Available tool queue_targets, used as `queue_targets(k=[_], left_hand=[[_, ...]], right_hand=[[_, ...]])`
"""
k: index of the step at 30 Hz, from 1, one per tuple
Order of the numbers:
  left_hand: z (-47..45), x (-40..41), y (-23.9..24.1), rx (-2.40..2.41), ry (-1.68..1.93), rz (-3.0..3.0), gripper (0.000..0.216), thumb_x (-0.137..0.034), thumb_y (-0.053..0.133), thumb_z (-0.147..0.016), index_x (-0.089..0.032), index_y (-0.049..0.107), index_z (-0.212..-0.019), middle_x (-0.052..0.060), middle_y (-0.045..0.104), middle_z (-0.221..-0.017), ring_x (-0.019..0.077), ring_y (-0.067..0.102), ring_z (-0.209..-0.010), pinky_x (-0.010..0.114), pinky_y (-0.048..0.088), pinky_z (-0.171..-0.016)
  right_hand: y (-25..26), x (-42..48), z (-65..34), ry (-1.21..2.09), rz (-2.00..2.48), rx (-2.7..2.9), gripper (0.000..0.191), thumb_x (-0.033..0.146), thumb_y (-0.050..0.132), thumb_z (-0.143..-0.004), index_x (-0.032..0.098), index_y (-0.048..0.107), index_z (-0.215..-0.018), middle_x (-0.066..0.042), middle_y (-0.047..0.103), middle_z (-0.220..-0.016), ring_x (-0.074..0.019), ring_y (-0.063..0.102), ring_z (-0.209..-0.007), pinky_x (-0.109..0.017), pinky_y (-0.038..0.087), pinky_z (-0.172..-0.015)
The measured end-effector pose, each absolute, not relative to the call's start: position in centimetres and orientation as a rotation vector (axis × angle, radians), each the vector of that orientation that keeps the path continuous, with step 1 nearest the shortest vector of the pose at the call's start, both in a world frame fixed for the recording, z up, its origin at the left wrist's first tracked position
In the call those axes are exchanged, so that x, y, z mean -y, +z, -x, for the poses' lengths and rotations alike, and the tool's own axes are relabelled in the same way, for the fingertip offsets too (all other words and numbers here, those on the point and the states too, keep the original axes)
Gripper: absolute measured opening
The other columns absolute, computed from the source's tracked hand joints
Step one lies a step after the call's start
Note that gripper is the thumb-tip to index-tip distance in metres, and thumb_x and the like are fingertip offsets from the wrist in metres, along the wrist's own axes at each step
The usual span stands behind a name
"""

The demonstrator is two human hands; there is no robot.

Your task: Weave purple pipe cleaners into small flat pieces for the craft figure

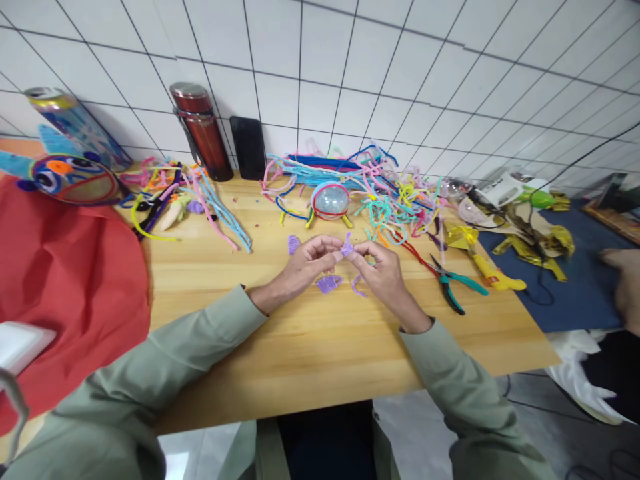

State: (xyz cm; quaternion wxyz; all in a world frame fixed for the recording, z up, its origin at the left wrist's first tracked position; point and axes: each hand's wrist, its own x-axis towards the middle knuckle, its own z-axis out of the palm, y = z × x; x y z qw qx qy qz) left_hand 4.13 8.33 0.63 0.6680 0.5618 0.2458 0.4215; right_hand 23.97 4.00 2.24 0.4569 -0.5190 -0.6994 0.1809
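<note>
Between the fingertips of both my hands is a small purple pipe-cleaner piece (347, 248), pinched from either side above the wooden table. My left hand (310, 265) has its thumb and fingers closed on its left side; my right hand (381, 270) pinches the right side. Just below lies a flat, wound purple pipe-cleaner shape (329, 285). A second purple shape (293, 244) sits behind my left hand, partly covered by it. Near my right fingers a bent purple strand (358, 287) trails on or over the table; whether it joins the held piece I cannot tell.
Behind my hands stand a clear ball with a red ring (331, 201) and a heap of pipe cleaners (345, 170). Pliers (453, 283) and a yellow glue gun (493, 270) lie right. A red thermos (203, 130) and black phone (249, 148) stand by the wall. Red cloth (75, 280) covers the left.
</note>
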Motion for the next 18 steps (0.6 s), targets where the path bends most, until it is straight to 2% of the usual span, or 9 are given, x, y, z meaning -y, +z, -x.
queue_targets(k=[4, 11, 18], left_hand=[[-4.40, -8.13, 0.33, -0.540, 0.903, -1.248, 0.044, -0.051, 0.088, -0.082, -0.018, 0.072, -0.107, 0.002, 0.073, -0.092, 0.0096, 0.060, -0.070, 0.022, 0.051, -0.064], [-4.63, -7.98, 0.30, -0.646, 0.937, -1.246, 0.047, -0.058, 0.090, -0.078, -0.018, 0.069, -0.090, -0.002, 0.067, -0.080, 0.0087, 0.055, -0.065, 0.021, 0.048, -0.060], [-4.98, -7.96, -0.27, -0.660, 1.003, -1.287, 0.049, -0.059, 0.090, -0.077, -0.018, 0.064, -0.087, -0.004, 0.061, -0.074, 0.0077, 0.050, -0.063, 0.021, 0.043, -0.059]], right_hand=[[1.77, -3.88, -24.54, 0.357, 1.251, 1.756, 0.025, 0.040, 0.070, -0.099, 0.022, 0.074, -0.082, -0.002, 0.072, -0.073, -0.0173, 0.065, -0.068, -0.031, 0.052, -0.070], [1.20, -3.58, -24.70, 0.352, 1.277, 1.769, 0.017, 0.037, 0.068, -0.099, 0.023, 0.078, -0.097, -0.004, 0.079, -0.084, -0.0201, 0.071, -0.076, -0.033, 0.056, -0.074], [1.58, -3.49, -24.64, 0.117, 1.225, 1.829, 0.012, 0.028, 0.069, -0.098, 0.024, 0.076, -0.090, -0.002, 0.071, -0.077, -0.0183, 0.065, -0.072, -0.032, 0.053, -0.069]])
